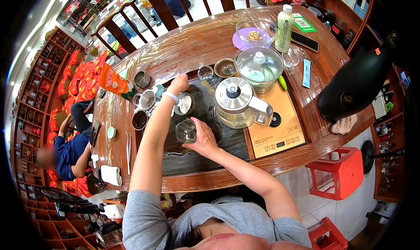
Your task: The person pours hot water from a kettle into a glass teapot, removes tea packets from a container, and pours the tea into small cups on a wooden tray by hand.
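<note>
My right hand [205, 138] is shut around the side of a faceted clear glass cup [186, 131] over the dark tea tray [203, 159]. Further off, my left hand [179, 84] has its fingers curled, and whether anything is in them is hidden. Just below that hand stands a clear glass vessel with a pale round piece [185, 104] in it. A glass kettle with a steel lid [234, 100] stands to the right of both hands. Left of my left forearm are a white fluted cup [147, 99] and a dark-filled bowl [140, 120].
The kettle's handle [261, 108] juts over a gold induction plate [275, 136]. Behind it are a lidded glass pot [260, 66] and a plastic bottle [284, 28]. A large black bottle [354, 85] stands at right. A seated person [70, 151] is at left.
</note>
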{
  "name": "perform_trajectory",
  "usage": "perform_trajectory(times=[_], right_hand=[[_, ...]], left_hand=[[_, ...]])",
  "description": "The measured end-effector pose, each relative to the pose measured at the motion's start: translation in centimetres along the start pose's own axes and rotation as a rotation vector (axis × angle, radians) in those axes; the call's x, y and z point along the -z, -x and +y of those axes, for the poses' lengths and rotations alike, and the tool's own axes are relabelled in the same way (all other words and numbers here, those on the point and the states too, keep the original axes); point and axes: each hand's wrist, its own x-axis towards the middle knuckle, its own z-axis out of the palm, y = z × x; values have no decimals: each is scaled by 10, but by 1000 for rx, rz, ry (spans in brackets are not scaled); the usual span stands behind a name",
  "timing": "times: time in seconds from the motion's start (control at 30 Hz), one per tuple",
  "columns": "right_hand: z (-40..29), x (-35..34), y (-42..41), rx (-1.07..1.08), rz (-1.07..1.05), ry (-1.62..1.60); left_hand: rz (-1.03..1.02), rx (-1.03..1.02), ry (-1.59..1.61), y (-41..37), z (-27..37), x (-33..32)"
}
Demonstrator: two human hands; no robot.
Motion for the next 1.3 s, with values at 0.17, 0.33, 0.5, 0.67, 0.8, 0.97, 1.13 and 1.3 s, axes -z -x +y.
perform_trajectory(times=[0.17,0.33,0.5,0.67,0.8,0.97,1.13,1.3], right_hand=[[1,-2,2,4,-11,3],[-3,1,0,39,35,41],[-4,7,-3,220,211,-9],[-13,23,-4,338,355,-140],[-25,27,14,361,331,-224],[-45,55,74,303,140,-259],[-38,106,143,161,101,-237],[-18,165,217,5,146,19]], left_hand=[[71,73,212,-1,-12,-6],[122,-94,734,55,2,44],[252,-202,1261,143,10,61],[284,-198,1610,251,37,56],[237,-166,1739,305,54,35],[56,-205,1779,326,87,2],[-286,-231,1798,334,153,-23],[-353,-278,1656,356,198,-47]])
